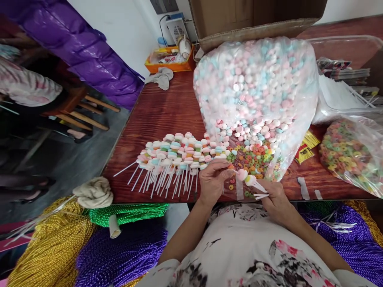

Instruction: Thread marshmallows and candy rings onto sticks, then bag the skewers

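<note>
My left hand [212,179] is closed in a pinch at the tip of a candy stick, on what looks like a small orange candy ring, mostly hidden by the fingers. My right hand [277,199] grips several white sticks [261,195]. One of these carries pink and white candies [250,180] with a yellow-green ring between them, and its tip points at my left fingers. To the left lies a pile of finished-looking candy skewers [176,151], sticks toward me. Loose candy rings [254,159] are spread just beyond my hands.
A big clear bag of pastel candies [254,83] stands behind, before a cardboard box [257,32]. At right are a bag of candy rings [344,153], yellow packets [307,146] and a plastic bin [344,40]. An orange tray [188,63] and cloth [163,77] lie back left. Another person [26,85] sits left.
</note>
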`<action>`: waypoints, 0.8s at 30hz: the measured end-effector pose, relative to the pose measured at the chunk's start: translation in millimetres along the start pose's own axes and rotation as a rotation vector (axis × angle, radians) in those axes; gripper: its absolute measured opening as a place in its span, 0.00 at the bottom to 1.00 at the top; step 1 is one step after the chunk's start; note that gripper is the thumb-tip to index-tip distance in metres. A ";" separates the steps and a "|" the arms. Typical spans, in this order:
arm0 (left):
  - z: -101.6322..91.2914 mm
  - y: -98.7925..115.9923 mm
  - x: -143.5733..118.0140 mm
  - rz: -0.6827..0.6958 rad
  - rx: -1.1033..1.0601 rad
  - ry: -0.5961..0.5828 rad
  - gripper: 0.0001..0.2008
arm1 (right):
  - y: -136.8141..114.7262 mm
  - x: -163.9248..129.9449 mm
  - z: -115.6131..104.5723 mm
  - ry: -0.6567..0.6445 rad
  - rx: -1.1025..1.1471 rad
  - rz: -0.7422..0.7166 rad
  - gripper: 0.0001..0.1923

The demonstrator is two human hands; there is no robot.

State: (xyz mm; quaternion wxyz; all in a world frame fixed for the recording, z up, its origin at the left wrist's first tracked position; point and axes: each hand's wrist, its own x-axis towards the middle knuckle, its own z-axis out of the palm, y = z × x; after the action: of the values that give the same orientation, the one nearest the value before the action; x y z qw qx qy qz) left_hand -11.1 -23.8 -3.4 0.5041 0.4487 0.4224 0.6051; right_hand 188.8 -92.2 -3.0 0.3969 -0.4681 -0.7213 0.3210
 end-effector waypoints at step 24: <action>18.0 2.2 -0.9 -0.429 -0.435 0.000 0.23 | -3.9 31.2 26.0 0.130 0.163 0.046 0.12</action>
State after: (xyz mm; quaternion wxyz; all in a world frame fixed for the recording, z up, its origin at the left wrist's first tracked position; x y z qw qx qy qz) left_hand 5.9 -23.8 2.9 0.7046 0.2307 0.3681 0.5611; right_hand 156.7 -67.0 -3.6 0.4724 -0.4705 -0.6545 0.3565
